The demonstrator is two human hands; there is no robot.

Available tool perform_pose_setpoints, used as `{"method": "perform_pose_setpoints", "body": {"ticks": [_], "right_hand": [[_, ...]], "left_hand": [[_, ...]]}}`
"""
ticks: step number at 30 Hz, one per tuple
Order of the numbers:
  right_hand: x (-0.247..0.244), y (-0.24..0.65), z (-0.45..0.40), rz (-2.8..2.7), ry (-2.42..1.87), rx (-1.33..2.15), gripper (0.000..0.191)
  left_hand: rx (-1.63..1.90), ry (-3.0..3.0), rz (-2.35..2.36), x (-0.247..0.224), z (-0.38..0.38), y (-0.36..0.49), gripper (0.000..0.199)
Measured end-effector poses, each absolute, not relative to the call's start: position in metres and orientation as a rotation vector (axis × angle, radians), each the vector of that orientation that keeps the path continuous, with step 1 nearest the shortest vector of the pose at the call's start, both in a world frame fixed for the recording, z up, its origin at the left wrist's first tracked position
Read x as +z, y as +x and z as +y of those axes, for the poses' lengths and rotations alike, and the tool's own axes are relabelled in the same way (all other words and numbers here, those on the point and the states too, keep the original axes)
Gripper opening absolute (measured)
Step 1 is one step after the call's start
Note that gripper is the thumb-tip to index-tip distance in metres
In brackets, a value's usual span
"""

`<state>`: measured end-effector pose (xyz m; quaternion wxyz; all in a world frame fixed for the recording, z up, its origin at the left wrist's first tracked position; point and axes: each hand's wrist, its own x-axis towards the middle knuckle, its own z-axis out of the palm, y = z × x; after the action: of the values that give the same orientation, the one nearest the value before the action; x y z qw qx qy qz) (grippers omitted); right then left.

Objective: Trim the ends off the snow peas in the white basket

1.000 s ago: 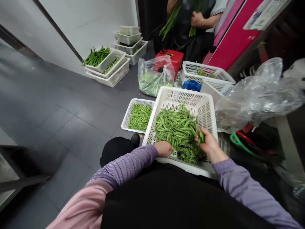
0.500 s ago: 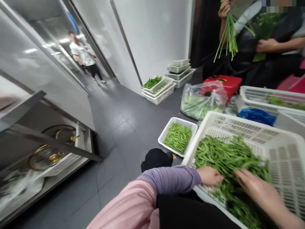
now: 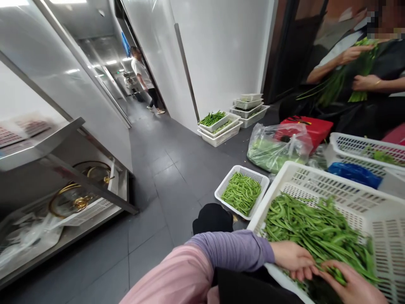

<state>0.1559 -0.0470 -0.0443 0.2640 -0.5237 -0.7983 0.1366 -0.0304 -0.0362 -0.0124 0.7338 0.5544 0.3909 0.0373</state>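
Note:
My left hand [image 3: 295,257], in a purple cuff, is closed over the near side of a big white basket [image 3: 332,185]. Its fingertips pinch together against those of my right hand; what is between them is too small to make out. Curled around a few green bean pods [image 3: 338,275] is my right hand [image 3: 354,283]. A heap of flat green bean pods [image 3: 313,223] fills the basket's middle, with darker green scraps partly hidden under my hands. Beside it, a smaller white basket [image 3: 264,185] on the floor holds more pods.
Beyond the baskets lie a clear bag of greens [image 3: 268,152] and a red stool [image 3: 319,128]. A co-worker [image 3: 363,84] at right holds long green stalks. Stacked white baskets [image 3: 221,136] stand by the wall. A metal shelf [image 3: 104,202] is at left; another person [image 3: 144,76] is in the corridor.
My hands have come together at the fingertips, and the right now holds pods above the heap. The co-worker has lowered the stalks. The person in the corridor has turned sideways. My view has shifted.

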Motion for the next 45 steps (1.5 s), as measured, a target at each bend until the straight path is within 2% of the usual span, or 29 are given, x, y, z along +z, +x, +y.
{"method": "perform_pose_setpoints", "body": {"ticks": [2, 4, 7, 10, 13, 14, 17, 18, 19, 22, 25, 27, 29, 31, 34, 37, 39, 42, 44, 45], "right_hand": [[-0.034, 0.152, -0.054, -2.125, -1.456, 0.543, 0.027], [-0.019, 0.145, -0.064, -2.050, -1.513, 0.669, 0.028], [0.000, 0.135, -0.070, -1.948, -1.512, 0.816, 0.024], [0.004, 0.136, -0.061, -1.559, -1.635, 0.967, 0.025], [0.004, 0.144, -0.053, -1.142, -1.540, 1.107, 0.027], [0.004, 0.147, -0.052, -1.063, -1.478, 1.139, 0.027], [0.002, 0.149, -0.049, -0.978, -1.380, 1.199, 0.027], [0.001, 0.149, -0.049, -0.977, -1.378, 1.209, 0.027], [-0.001, 0.148, -0.049, -0.988, -1.386, 1.219, 0.026], [-0.002, 0.147, -0.050, -1.151, -1.492, 1.131, 0.024], [0.006, 0.150, -0.052, -1.576, -1.622, 0.682, 0.026], [0.012, 0.152, -0.054, -2.009, -1.558, 0.454, 0.022], [0.016, 0.152, -0.056, -2.419, -1.406, 0.457, 0.018], [0.016, 0.147, -0.058, -2.565, -1.329, 0.586, 0.015], [0.008, 0.134, -0.064, -2.118, -1.533, 0.914, 0.011], [-0.003, 0.122, -0.068, -1.306, -1.597, 1.376, 0.023], [-0.010, 0.125, -0.063, -0.900, -1.512, 1.518, 0.029], [-0.020, 0.145, -0.037, -0.699, -1.567, 1.239, 0.029], [-0.027, 0.160, -0.015, -0.935, -1.752, 0.903, 0.026], [-0.031, 0.164, -0.006, -1.181, -1.852, 0.766, 0.023]], "left_hand": [[0.106, 1.174, 0.890, -0.004, -0.038, -0.032, 0.019], [0.123, 1.136, 1.002, 0.006, -0.040, -0.032, 0.010], [0.118, 1.125, 1.014, 0.011, -0.034, -0.034, 0.015], [-0.131, 1.423, 1.039, -0.003, -0.022, -0.036, 0.017], [-0.275, 1.752, 1.173, -0.019, -0.016, -0.038, 0.012], [-0.249, 1.842, 1.199, -0.022, -0.015, -0.038, 0.016], [-0.005, 1.928, 1.086, -0.016, -0.014, -0.037, 0.053], [0.067, 1.877, 0.990, -0.011, -0.013, -0.036, 0.059], [0.101, 1.812, 0.895, -0.006, -0.013, -0.034, 0.056], [0.034, 1.761, 0.765, 0.007, -0.011, -0.029, 0.034], [-0.017, 2.046, 0.843, 0.010, -0.011, -0.028, 0.029], [-0.053, 2.276, 0.881, 0.008, -0.013, -0.030, 0.027], [-0.100, 2.434, 0.860, 0.005, -0.018, -0.032, 0.027], [-0.062, 2.500, 0.852, 0.002, -0.024, -0.033, 0.028], [0.183, 2.426, 0.953, 0.002, -0.029, -0.032, 0.031], [0.389, 2.228, 1.072, -0.001, -0.030, -0.029, 0.035], [0.328, 2.174, 1.104, -0.007, -0.029, -0.028, 0.035], [-0.081, 2.191, 1.119, -0.020, -0.027, -0.029, 0.029], [-0.289, 2.172, 1.145, -0.028, -0.025, -0.031, 0.022], [-0.314, 2.170, 1.160, -0.030, -0.024, -0.032, 0.026]]}}
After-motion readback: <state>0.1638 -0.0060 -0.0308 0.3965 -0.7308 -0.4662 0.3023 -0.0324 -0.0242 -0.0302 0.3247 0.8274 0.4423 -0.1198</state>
